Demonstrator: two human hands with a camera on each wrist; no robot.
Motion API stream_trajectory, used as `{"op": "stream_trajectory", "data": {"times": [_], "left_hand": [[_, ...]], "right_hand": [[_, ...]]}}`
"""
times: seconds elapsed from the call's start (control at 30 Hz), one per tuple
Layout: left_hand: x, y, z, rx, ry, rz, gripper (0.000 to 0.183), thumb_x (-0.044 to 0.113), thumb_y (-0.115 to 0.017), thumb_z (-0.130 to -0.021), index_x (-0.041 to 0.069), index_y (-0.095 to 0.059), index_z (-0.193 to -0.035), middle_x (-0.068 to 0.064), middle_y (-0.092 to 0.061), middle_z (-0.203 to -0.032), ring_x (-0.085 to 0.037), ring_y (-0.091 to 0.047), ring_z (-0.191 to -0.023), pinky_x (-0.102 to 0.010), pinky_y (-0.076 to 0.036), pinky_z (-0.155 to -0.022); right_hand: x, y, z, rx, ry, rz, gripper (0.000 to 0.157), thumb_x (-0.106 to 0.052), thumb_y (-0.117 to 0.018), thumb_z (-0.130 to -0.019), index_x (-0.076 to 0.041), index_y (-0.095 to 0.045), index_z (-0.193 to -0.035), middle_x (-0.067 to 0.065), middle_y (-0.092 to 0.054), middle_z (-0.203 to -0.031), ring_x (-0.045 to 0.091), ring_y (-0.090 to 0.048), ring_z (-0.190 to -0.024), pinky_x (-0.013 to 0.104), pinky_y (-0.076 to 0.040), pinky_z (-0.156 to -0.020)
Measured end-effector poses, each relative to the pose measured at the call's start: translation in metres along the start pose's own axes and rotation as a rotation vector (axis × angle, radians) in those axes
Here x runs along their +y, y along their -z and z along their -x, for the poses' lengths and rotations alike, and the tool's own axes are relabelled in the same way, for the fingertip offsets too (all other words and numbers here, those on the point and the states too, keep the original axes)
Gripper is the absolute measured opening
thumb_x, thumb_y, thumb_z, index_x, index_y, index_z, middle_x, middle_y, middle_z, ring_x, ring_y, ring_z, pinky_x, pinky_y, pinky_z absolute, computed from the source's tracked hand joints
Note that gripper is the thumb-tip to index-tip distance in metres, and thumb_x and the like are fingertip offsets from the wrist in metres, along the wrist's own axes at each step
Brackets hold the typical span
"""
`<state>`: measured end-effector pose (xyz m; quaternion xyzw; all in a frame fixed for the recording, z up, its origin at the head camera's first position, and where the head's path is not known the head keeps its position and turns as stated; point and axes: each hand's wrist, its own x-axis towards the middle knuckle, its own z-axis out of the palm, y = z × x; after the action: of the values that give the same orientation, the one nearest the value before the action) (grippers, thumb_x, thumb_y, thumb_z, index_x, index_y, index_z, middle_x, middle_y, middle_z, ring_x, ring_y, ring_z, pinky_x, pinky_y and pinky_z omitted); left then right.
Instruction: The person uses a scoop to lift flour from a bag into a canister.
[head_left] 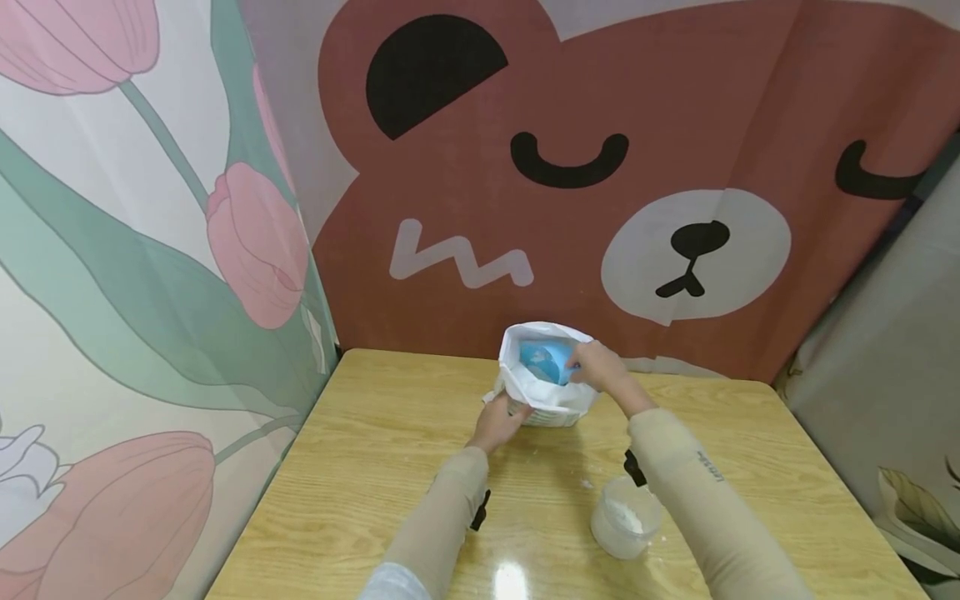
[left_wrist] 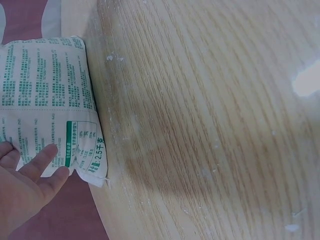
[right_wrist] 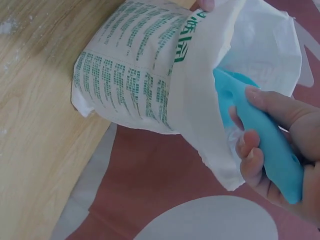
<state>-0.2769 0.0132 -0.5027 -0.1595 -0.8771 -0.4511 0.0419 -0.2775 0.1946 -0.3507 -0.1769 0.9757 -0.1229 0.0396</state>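
A white bag (head_left: pixel 551 414) with green printing and an open, folded-down top stands at the table's far edge. Inside its mouth is the bowl of a blue scoop (right_wrist: pixel 260 127); the bag's rim covers part of it. My right hand (head_left: pixel 597 367) grips the scoop's handle, fingers curled round it and thumb on top. On the bag's left side, my left hand (head_left: pixel 498 422) holds it near the rim, thumb across the front. In the left wrist view some left fingers (left_wrist: pixel 37 165) lie against the printed side. The bag's contents are hidden.
A clear round tub (head_left: pixel 626 518) holding white powder sits below the right forearm. Bits of white powder (right_wrist: pixel 7 26) dot the wooden table (head_left: pixel 360 467). Directly behind the table hangs a bear-print curtain (head_left: pixel 465 317), and a tulip-print curtain (head_left: pixel 150 350) hangs on the left.
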Motion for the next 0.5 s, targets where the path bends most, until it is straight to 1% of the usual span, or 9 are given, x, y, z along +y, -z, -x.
{"op": "stream_trajectory", "data": {"times": [0.07,0.13,0.2,0.33,0.5], "left_hand": [[0.0,0.0,0.0,-0.004,0.002,0.005,0.056,0.041,-0.054,-0.088,0.009,-0.042,-0.133,-0.011,-0.05,-0.125,-0.028,-0.048,-0.112,-0.043,-0.04,-0.089],[0.001,0.001,0.0,-0.01,0.009,0.011,0.056,0.041,-0.054,-0.088,0.009,-0.041,-0.133,-0.01,-0.05,-0.125,-0.028,-0.047,-0.112,-0.043,-0.04,-0.089],[0.001,0.001,-0.001,-0.016,0.02,0.009,0.056,0.04,-0.054,-0.088,0.009,-0.042,-0.133,-0.01,-0.05,-0.125,-0.028,-0.047,-0.112,-0.043,-0.04,-0.089],[0.0,-0.001,-0.002,-0.022,0.034,0.001,0.055,0.04,-0.054,-0.088,0.009,-0.043,-0.132,-0.01,-0.05,-0.125,-0.027,-0.048,-0.112,-0.043,-0.04,-0.089],[-0.001,-0.002,-0.002,-0.025,0.031,0.003,0.056,0.041,-0.054,-0.088,0.01,-0.042,-0.132,-0.01,-0.05,-0.126,-0.028,-0.048,-0.112,-0.043,-0.04,-0.088]], "right_hand": [[0.003,0.002,0.001,-0.001,-0.01,-0.055,0.023,-0.004,-0.065,-0.081,0.003,-0.066,-0.102,0.017,-0.063,-0.102,0.024,-0.061,-0.061,0.03,-0.049,-0.049],[0.006,0.003,0.002,-0.001,-0.021,-0.114,0.024,-0.004,-0.064,-0.082,0.004,-0.065,-0.104,0.019,-0.062,-0.103,0.022,-0.055,-0.045,0.027,-0.044,-0.04],[0.009,0.003,0.002,0.001,-0.024,-0.156,0.025,-0.004,-0.063,-0.082,0.004,-0.064,-0.106,0.02,-0.061,-0.103,0.021,-0.049,-0.037,0.026,-0.041,-0.036],[0.015,0.003,0.003,0.0,-0.021,-0.209,0.026,-0.004,-0.063,-0.082,0.005,-0.064,-0.106,0.02,-0.062,-0.102,0.017,-0.047,-0.035,0.025,-0.04,-0.036],[0.019,0.004,0.005,0.001,-0.034,-0.294,0.025,-0.004,-0.062,-0.083,0.007,-0.063,-0.106,0.022,-0.061,-0.101,0.016,-0.045,-0.036,0.027,-0.041,-0.038]]}}
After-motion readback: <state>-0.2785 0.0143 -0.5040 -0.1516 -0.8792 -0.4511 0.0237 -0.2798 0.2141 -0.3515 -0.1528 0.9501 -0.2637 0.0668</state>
